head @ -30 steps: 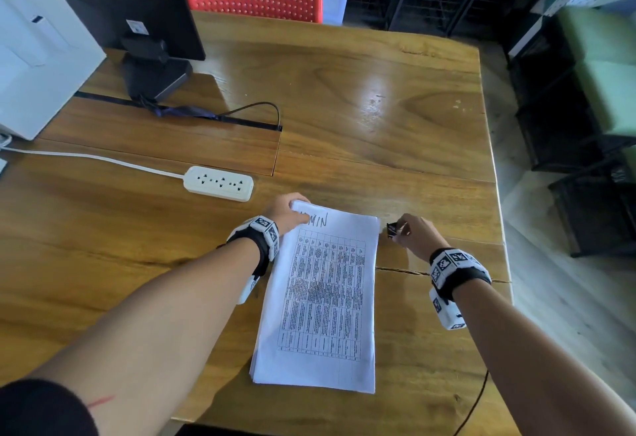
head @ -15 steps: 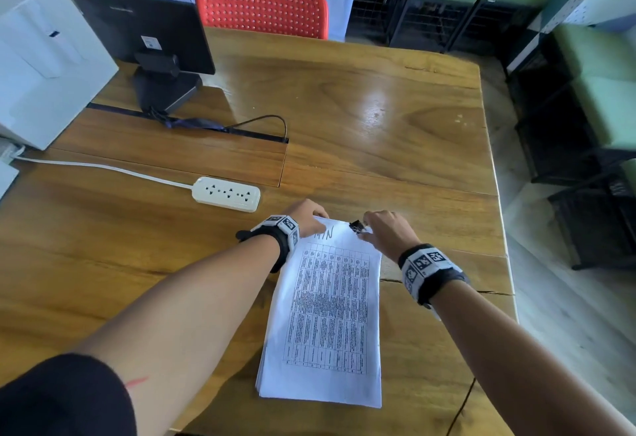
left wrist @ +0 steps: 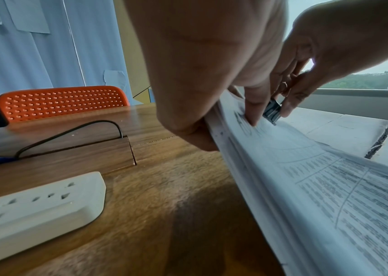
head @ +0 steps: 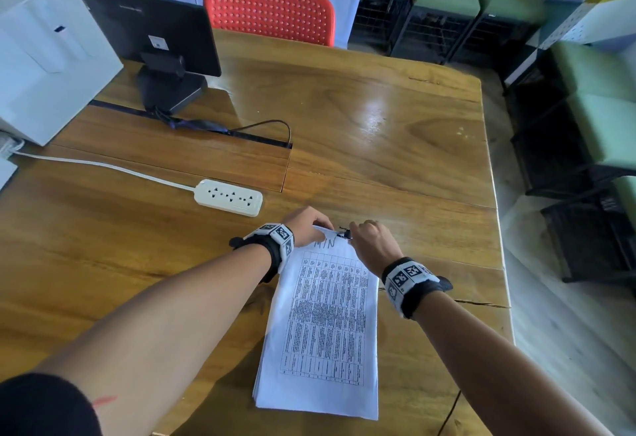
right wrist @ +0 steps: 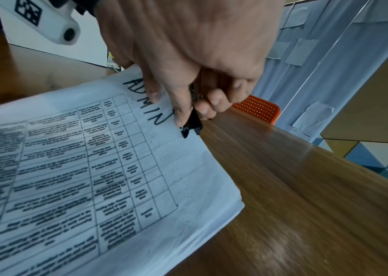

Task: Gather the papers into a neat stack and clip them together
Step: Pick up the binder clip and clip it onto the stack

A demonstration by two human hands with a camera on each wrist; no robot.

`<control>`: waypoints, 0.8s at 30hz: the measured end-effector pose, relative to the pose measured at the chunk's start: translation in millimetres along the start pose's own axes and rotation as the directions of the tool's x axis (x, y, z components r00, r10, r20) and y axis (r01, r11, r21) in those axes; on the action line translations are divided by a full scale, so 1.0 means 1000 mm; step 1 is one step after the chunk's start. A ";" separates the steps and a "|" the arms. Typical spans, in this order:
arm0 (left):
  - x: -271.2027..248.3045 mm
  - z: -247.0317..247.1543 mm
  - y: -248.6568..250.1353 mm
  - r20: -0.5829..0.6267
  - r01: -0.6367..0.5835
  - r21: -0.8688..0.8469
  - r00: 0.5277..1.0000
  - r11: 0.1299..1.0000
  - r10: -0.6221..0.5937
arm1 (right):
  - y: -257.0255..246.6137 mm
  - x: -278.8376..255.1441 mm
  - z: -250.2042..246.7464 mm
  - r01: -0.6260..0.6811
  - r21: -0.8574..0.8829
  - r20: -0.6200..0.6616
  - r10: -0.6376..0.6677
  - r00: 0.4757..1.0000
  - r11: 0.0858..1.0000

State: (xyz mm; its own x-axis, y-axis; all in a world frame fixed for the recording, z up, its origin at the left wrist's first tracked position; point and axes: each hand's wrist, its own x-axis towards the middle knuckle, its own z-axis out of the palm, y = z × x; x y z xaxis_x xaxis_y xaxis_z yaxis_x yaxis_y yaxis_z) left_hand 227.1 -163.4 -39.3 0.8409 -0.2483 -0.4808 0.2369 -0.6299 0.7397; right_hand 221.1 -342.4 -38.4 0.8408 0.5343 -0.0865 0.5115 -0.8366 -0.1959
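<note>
A stack of white papers with a printed table and "ADMIN" handwritten at the top lies on the wooden table. My left hand grips the stack's far left corner and lifts that end off the wood. My right hand pinches a small black binder clip at the papers' far edge. In the right wrist view the binder clip sits at the top edge beside the handwriting, under my fingers. In the left wrist view the binder clip shows on top of the papers.
A white power strip lies just left of my left hand, its cord running left. A black monitor and a white box stand at the far left. A red chair is behind the table. The table's edge is right.
My right hand carried the binder clip leftward from beside the stack's right corner to the papers' far edge. My left hand kept hold of the top left corner.
</note>
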 end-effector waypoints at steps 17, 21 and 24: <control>-0.004 0.003 -0.006 0.010 -0.019 0.067 1.000 0.998 0.019 | 0.009 0.022 -0.007 0.211 -0.107 0.223 -0.183 0.957 0.972; -0.006 0.002 -0.006 -0.025 -0.020 0.009 0.999 1.000 0.020 | 0.012 0.028 -0.008 0.178 -0.048 0.251 -0.161 0.955 0.983; -0.004 -0.003 -0.005 -0.058 0.004 -0.073 0.998 0.997 -0.008 | 0.014 0.028 -0.004 0.047 0.057 0.102 -0.053 0.993 0.997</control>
State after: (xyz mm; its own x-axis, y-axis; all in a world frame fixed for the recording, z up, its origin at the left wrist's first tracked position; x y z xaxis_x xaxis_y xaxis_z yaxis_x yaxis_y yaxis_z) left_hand 224.0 -157.3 -40.1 0.8658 -0.2003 -0.4586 0.2750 -0.5752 0.7704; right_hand 252.2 -339.8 -39.3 0.7902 0.5873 -0.1749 0.5398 -0.8023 -0.2548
